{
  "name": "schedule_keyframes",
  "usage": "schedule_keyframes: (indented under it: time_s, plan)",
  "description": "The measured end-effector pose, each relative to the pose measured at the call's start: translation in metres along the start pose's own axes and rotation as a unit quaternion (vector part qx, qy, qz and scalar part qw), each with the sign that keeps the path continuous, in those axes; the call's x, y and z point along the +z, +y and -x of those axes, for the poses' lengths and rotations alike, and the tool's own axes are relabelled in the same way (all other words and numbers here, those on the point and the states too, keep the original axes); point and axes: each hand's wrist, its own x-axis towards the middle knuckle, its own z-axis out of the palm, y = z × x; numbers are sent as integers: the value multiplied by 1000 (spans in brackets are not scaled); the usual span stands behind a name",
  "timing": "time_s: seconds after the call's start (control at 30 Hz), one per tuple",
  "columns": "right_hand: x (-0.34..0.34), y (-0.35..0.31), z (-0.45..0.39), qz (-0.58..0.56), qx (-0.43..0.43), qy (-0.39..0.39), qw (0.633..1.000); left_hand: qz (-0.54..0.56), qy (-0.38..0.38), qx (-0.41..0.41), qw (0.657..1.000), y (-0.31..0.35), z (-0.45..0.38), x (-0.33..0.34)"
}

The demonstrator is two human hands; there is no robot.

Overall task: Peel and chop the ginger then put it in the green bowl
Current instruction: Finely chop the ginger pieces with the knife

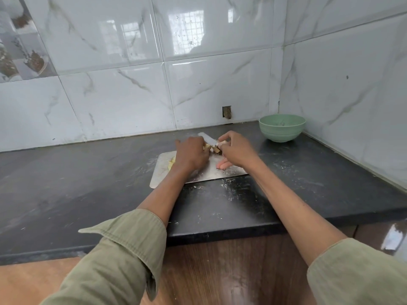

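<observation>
Setting: dark stone table (88, 190) in a corner of white marble-look wall tiles (110, 40).
Board: steel cutting board (211, 172) on the table, dusted white.
Ginger: ginger (217, 147) held above the board's far edge between both hands; its long axis cannot be told.
Knife: knife (208, 138), blade pointing up-left, away from the person.
Left hand: left hand (191, 155) curled around the ginger.
Right hand: right hand (236, 150) gripping the knife, lower fingers extended.
Bowl: green bowl (282, 127) upright, far right.
</observation>
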Motion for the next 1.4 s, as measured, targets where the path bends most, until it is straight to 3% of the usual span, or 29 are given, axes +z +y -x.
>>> schedule_keyframes:
  time_s: [0.17, 0.63, 1.17, 1.4]
  plan:
    - [1, -3, 3, 56, -19, 23, 998, 45, 13, -5, 999, -1, 3, 0]
    - [-1, 1, 0, 27, 21, 45, 998, 205, 56, -41, 976, -1, 8, -2]
    - [-5, -4, 3, 22, 13, 118, 993, 225, 85, -55, 969, -2, 19, -19]
    - [-5, -10, 10, 59, -3, 116, 991, 201, 34, 30, 978, -11, 40, -34]
